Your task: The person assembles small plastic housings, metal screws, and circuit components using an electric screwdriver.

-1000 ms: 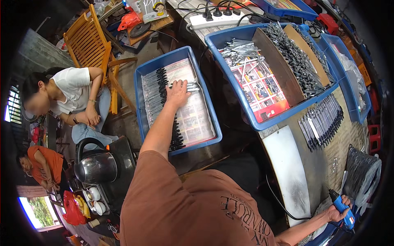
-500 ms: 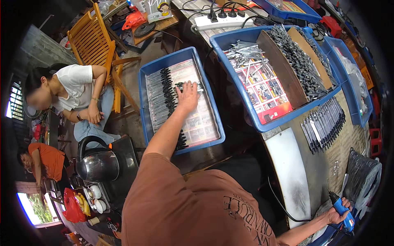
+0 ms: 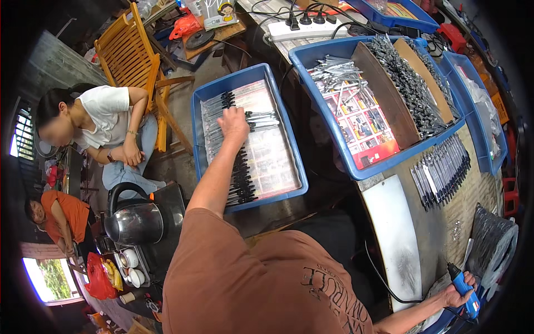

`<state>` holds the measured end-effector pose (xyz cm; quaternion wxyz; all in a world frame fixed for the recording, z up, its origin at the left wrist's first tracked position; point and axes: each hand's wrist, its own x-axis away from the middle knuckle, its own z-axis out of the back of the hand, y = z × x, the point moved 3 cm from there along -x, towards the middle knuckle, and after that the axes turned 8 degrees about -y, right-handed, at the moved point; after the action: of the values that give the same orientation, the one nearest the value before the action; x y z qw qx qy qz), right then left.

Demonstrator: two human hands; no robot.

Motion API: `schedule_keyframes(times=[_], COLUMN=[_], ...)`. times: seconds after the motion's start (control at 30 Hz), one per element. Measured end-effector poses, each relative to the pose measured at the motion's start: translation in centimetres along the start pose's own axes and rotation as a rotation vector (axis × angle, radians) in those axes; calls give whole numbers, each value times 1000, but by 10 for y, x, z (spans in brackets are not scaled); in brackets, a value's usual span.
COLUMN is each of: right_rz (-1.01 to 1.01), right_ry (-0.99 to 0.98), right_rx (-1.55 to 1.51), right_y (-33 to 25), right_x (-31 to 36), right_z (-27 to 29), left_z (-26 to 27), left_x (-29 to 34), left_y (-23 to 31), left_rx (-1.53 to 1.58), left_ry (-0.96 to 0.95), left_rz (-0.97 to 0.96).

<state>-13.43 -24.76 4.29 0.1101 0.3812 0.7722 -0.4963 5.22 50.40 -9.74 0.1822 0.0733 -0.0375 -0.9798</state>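
My left hand is down in a blue tray, over a long row of pens with clear barrels and black ends. Its fingers bend closed around some of the black ends; the tips are partly hidden. Just right of the hand, a small bunch of pens lies crosswise on the paper lining. At the lower right, my right hand is wrapped around a blue electric screwdriver with a cord. Its dark tip points up and left, above the edge of the workbench.
A larger blue tray on the bench holds many pens and loose silver parts, with cardboard dividers. Pens lie in a row before it, beside a white board. A kettle and a seated person are at left; another person is behind.
My left hand has moved left, from the crosswise pens onto the long row, uncovering the bunch. My right hand keeps hold of the electric screwdriver. The view has shifted slightly.
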Motion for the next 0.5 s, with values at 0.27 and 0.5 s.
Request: schedule_keyframes(times=[0.27, 0.5], right_rz=[5, 10], right_ry=[16, 71], right_rx=[6, 27], right_y=[1, 2], right_x=[1, 1], right_z=[-9, -12], left_z=[-14, -16], left_x=[3, 2], left_y=[-12, -9], left_rx=[-54, 55], left_ry=[-179, -144], left_rz=[83, 115])
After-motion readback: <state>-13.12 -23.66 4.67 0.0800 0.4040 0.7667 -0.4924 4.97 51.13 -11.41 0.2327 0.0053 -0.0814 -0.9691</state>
